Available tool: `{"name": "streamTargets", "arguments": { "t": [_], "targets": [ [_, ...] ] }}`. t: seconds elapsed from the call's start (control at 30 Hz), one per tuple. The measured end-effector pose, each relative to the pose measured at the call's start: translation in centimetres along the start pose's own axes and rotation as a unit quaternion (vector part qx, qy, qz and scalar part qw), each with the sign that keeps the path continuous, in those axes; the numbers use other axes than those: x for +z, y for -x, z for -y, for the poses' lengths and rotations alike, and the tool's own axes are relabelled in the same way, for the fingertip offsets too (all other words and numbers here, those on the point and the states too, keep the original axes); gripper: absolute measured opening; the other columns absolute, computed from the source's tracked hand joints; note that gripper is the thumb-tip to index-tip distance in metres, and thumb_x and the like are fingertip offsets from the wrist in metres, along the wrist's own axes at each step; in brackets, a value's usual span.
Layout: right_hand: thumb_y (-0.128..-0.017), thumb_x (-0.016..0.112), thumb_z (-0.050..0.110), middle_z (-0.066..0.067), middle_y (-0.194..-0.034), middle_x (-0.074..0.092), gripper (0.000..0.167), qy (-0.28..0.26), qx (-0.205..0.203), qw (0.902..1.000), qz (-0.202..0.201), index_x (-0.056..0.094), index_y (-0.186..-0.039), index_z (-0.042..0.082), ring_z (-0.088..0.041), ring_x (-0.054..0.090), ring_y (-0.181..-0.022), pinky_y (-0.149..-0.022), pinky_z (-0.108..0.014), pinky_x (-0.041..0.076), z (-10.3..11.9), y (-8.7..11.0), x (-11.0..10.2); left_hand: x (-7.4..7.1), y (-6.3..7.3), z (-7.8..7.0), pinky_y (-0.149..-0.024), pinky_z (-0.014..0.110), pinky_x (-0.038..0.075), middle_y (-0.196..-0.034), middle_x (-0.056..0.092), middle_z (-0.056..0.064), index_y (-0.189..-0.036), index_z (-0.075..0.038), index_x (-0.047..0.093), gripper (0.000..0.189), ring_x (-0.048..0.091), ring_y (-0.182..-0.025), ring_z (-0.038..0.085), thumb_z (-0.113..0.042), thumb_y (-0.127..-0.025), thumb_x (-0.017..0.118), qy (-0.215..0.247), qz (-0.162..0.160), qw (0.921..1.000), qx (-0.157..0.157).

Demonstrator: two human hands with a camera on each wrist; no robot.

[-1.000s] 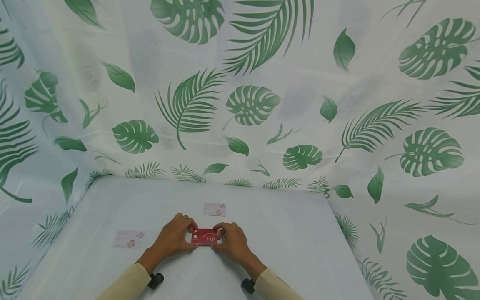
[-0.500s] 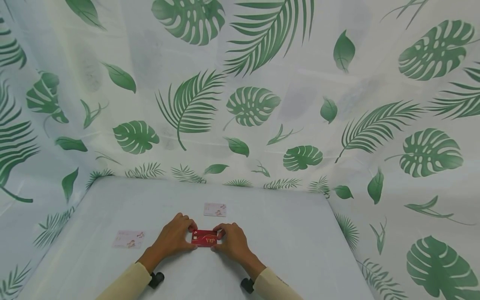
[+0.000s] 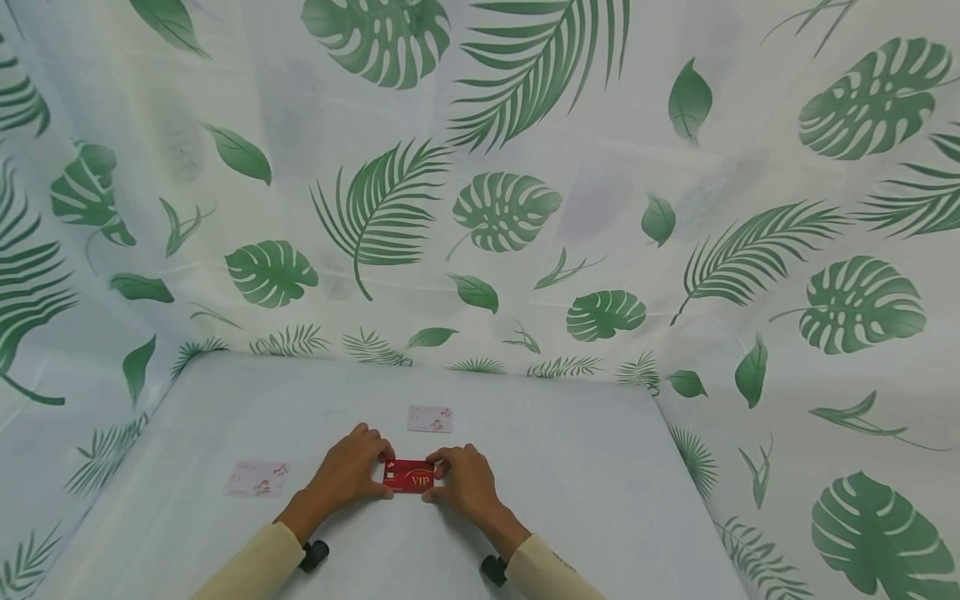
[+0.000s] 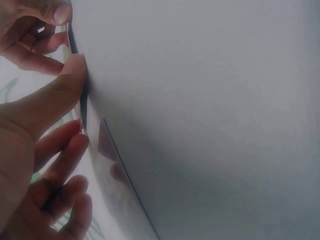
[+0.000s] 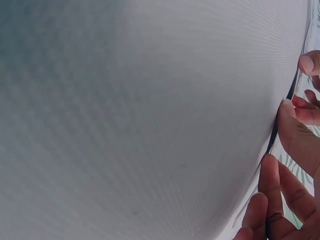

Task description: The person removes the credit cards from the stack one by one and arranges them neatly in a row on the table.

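Note:
A red card (image 3: pixel 408 477) with gold "VIP" lettering and a chip-like square is held between both hands, close over the white tabletop. My left hand (image 3: pixel 347 468) pinches its left end, thumb at the near edge and index finger at the far edge. At the right end, my right hand (image 3: pixel 467 483) pinches it the same way. Both wrist views show the card edge-on, as a thin dark strip (image 4: pixel 84 107) between the fingertips. Straight beyond it lies a pale pink card (image 3: pixel 430 419) with red flower marks.
Another pale pink card (image 3: pixel 257 478) lies flat to the left of my left hand. The white table (image 3: pixel 585 467) meets a leaf-printed curtain (image 3: pixel 517 275) at the back and both sides. A black wrist camera (image 3: pixel 313 556) sits under each forearm.
The red card has tilted slightly; its lettering went from pale with glare to clear gold. Both hands keep their grip and stay almost in place. The pink cards have not moved.

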State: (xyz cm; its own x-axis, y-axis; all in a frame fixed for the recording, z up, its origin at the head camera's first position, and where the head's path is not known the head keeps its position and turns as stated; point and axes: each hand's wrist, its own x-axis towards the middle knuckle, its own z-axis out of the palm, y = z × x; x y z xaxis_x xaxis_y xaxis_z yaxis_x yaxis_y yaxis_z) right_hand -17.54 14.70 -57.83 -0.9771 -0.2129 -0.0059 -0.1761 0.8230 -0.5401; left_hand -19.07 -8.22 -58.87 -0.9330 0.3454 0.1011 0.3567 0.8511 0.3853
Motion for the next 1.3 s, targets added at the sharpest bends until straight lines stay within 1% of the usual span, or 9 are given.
{"name": "streamTargets", "arguments": {
  "t": [0.33, 0.53, 0.77, 0.9, 1.03, 1.2, 1.3],
  "targets": [
    [-0.075, 0.099, 0.026, 0.008, -0.081, 0.069, 0.05, -0.001, -0.002, 1.0, -0.007, 0.08, -0.12, 0.018, -0.008, 0.049, -0.08, -0.075, -0.027, 0.045, -0.1, 0.1, -0.1, -0.2, 0.1, -0.2, -0.077, 0.029, 0.049, -0.093, 0.067, -0.008, -0.105, -0.02, 0.079, 0.055, 0.046, -0.087, 0.009, -0.044, -0.061, 0.103, -0.01, -0.01, 0.9999, 0.004],
    [-0.075, 0.098, 0.03, 0.007, -0.081, 0.069, 0.052, -0.016, 0.002, 0.9998, -0.01, 0.079, -0.121, 0.017, -0.009, 0.048, -0.08, -0.074, -0.027, 0.041, -0.3, -0.1, -0.5, -0.4, -0.1, -0.2, -0.077, 0.028, 0.049, -0.093, 0.068, -0.009, -0.106, -0.021, 0.078, 0.057, 0.046, -0.087, 0.008, -0.047, -0.062, 0.103, -0.014, -0.011, 0.9998, 0.005],
    [-0.079, 0.096, 0.029, 0.006, -0.084, 0.071, 0.048, -0.028, 0.011, 0.9994, -0.017, 0.078, -0.122, 0.019, -0.011, 0.05, -0.083, -0.076, -0.028, 0.042, -0.5, -0.7, -1.6, -0.9, -0.8, -0.2, -0.08, 0.03, 0.052, -0.094, 0.067, -0.008, -0.113, -0.021, 0.076, 0.057, 0.048, -0.091, 0.009, -0.045, -0.067, 0.101, 0.002, -0.011, 0.9999, 0.005],
    [-0.078, 0.096, 0.033, 0.005, -0.086, 0.072, 0.051, -0.025, 0.009, 0.9993, -0.026, 0.078, -0.123, 0.019, -0.011, 0.05, -0.085, -0.078, -0.029, 0.042, -0.8, -1.4, -2.0, -1.1, -1.3, -0.1, -0.081, 0.031, 0.051, -0.096, 0.068, -0.007, -0.117, -0.021, 0.075, 0.059, 0.048, -0.091, 0.009, -0.044, -0.069, 0.1, 0.014, -0.02, 0.9996, 0.013],
    [-0.076, 0.097, 0.035, 0.004, -0.088, 0.074, 0.055, -0.027, 0.007, 0.999, -0.034, 0.077, -0.124, 0.018, -0.012, 0.051, -0.085, -0.078, -0.029, 0.043, -1.0, -2.0, -2.4, -1.2, -1.8, 0.0, -0.083, 0.031, 0.052, -0.099, 0.069, -0.007, -0.121, -0.021, 0.075, 0.06, 0.048, -0.092, 0.009, -0.044, -0.071, 0.099, 0.016, -0.021, 0.9995, 0.017],
    [-0.076, 0.097, 0.033, 0.003, -0.09, 0.074, 0.056, -0.031, 0.015, 0.9986, -0.038, 0.076, -0.126, 0.018, -0.014, 0.051, -0.086, -0.078, -0.031, 0.042, -1.1, -2.7, -2.9, -1.4, -2.4, -0.3, -0.084, 0.033, 0.053, -0.1, 0.07, -0.004, -0.123, -0.019, 0.075, 0.06, 0.049, -0.092, 0.01, -0.044, -0.073, 0.098, 0.02, -0.024, 0.9991, 0.029],
    [-0.078, 0.096, 0.032, 0.002, -0.091, 0.074, 0.055, -0.034, 0.025, 0.9983, -0.04, 0.076, -0.127, 0.018, -0.015, 0.052, -0.087, -0.08, -0.032, 0.043, -1.3, -3.2, -3.0, -1.4, -2.9, -0.4, -0.084, 0.034, 0.053, -0.101, 0.07, -0.003, -0.125, -0.017, 0.074, 0.061, 0.049, -0.094, 0.011, -0.044, -0.075, 0.096, 0.027, -0.019, 0.9989, 0.033]
  ]
}}
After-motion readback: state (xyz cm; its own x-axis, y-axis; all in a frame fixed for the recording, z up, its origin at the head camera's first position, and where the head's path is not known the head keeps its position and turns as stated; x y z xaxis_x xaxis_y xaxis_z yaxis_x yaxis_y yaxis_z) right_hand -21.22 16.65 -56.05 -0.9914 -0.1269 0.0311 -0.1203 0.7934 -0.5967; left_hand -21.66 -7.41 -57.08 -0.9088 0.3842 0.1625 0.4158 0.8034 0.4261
